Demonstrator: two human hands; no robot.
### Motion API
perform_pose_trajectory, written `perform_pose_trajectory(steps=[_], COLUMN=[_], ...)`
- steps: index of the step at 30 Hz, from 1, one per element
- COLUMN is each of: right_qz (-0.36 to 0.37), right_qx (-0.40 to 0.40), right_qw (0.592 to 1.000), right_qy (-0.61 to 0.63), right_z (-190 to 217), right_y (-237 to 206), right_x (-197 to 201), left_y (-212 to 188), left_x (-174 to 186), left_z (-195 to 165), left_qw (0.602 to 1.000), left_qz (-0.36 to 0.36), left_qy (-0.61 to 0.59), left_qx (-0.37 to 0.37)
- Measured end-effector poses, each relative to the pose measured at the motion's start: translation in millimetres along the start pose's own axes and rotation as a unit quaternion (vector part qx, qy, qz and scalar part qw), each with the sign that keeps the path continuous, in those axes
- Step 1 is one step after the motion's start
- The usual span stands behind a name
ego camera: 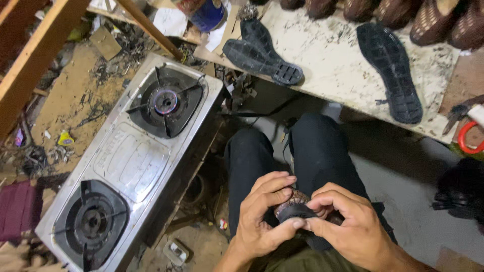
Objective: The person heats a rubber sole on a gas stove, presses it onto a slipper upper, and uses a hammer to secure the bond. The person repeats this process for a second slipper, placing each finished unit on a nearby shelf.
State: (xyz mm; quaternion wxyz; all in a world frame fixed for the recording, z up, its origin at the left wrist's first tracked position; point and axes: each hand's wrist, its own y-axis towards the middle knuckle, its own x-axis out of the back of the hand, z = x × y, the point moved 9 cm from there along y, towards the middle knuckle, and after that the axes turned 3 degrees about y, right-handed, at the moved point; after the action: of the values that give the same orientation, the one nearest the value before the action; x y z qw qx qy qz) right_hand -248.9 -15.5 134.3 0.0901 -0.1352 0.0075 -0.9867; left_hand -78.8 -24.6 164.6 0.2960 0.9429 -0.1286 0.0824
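Observation:
Both my hands are low in the head view, over my lap in black trousers. My left hand [262, 214] and my right hand [348, 221] together grip a brown woven shoe with a black heel [294, 207]. Fingers of both hands press around the black heel, and most of the shoe is hidden by them. Two black rubber soles [262, 50] lie stacked on the worn white board [333, 65] ahead, and a third black sole [392, 70] lies further right.
A steel two-burner gas stove [132, 161] stands at my left, its far burner [165, 102] lit with a small flame. Several brown woven shoes [428, 17] line the board's far edge. A blue can [207, 14], wooden beams [35, 50], scissors with a red ring [466, 128].

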Motion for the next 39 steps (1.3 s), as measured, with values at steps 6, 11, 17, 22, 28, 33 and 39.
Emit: perform_pose_trajectory(steps=[6,11,17,22,28,33,39], right_qz=[0.001,-0.008,-0.020,0.017,0.062,0.071,0.030], right_qx=[-0.026,0.034,0.039,0.130,0.108,-0.098,0.060], right_qw=[1.000,0.999,0.998,0.984,0.988,0.992,0.996], right_qy=[0.005,0.033,0.037,-0.119,-0.095,0.018,-0.065], right_z=[-15,-6,-9,3,-11,-51,-24], right_y=[-11,-13,-12,-16,-15,-13,-13], right_x=[-15,-14,-21,-37,-47,-60,-58], left_y=[-6,0,-6,-14,-18,-24,-33], left_x=[4,5,2,13,15,18,20], left_z=[-6,-12,4,22,18,20,36], left_qw=[1.000,0.995,0.993,0.986,0.968,0.975,0.971], left_qz=[0.012,0.100,0.105,0.123,0.232,0.206,0.200], left_qy=[-0.004,0.003,-0.031,-0.030,0.032,0.041,0.019], left_qx=[0.005,0.020,0.030,0.105,0.095,0.066,0.131])
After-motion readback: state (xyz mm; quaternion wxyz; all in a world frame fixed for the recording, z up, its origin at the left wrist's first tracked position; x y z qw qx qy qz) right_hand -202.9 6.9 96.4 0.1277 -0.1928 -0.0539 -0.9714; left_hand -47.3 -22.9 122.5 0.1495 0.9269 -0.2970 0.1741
